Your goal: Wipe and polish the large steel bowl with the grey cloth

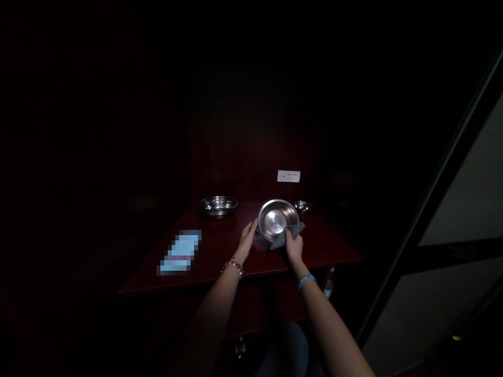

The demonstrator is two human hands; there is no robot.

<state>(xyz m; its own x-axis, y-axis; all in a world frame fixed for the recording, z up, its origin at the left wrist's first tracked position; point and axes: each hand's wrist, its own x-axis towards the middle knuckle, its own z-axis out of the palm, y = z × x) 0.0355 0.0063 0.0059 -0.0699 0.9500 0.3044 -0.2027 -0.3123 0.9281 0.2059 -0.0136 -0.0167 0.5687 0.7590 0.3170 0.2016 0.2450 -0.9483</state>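
A shiny steel bowl (275,221) is held tilted above the desk, its inside turned toward me. My left hand (247,239) grips the bowl's left rim, fingers partly hidden behind it. On the lower right rim, my right hand (294,246) is closed on a grey-green cloth (280,241) pressed against the bowl. Behind and left of my hands stand stacked metal bowls (218,207) on the desk. A smaller metal bowl (302,206) sits just beyond the held one, to the right.
The dark red desk (223,251) has its front edge just under my wrists. A blurred-out light blue item (181,252) lies at its left. On the back wall is a white socket panel (288,176). A bottle (329,285) stands below the desk's right side.
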